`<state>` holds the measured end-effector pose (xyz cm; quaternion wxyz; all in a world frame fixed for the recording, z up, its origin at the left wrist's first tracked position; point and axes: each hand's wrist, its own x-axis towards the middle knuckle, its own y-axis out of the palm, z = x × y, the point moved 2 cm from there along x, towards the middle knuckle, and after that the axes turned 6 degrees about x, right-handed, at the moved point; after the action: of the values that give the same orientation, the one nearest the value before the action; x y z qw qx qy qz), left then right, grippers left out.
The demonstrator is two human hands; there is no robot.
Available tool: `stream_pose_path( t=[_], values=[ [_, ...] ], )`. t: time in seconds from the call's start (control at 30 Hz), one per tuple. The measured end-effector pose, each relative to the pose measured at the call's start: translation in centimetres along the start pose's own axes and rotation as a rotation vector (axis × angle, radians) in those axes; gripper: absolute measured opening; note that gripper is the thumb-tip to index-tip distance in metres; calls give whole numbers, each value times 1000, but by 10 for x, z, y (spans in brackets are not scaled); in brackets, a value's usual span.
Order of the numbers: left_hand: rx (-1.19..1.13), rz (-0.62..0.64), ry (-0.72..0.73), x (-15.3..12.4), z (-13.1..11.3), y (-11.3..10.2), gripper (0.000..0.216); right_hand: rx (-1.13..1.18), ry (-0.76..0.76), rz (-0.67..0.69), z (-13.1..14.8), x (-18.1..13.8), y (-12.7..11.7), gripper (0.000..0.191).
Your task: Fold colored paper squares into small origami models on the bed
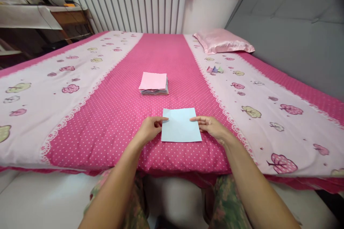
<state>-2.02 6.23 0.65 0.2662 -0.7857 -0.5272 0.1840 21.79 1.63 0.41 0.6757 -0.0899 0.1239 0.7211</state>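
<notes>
A square sheet of light blue paper is held between my two hands, just above or on the near part of the bed. My left hand pinches its left edge, thumb on top and fingers underneath. On the opposite edge, my right hand grips the sheet the same way. The paper looks flat, with its far left corner slightly raised. Beyond it lies a stack of square paper with a pink sheet on top.
Several small folded paper pieces lie on the right of the bedspread. A pink pillow rests at the far right, by a grey headboard. Behind the bed stands a white radiator; a desk with a monitor is at left.
</notes>
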Motion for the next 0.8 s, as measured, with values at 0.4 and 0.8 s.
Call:
stream_pose_path(
  t=[0.4,0.8],
  values=[
    [-508,-51,-190,-2,-14,2,29,183,-22,-31,4,0,4,19],
    [-411,-95,-178,-3,-18,8,15,127,-125,-136,-2,8,9,28]
  ],
)
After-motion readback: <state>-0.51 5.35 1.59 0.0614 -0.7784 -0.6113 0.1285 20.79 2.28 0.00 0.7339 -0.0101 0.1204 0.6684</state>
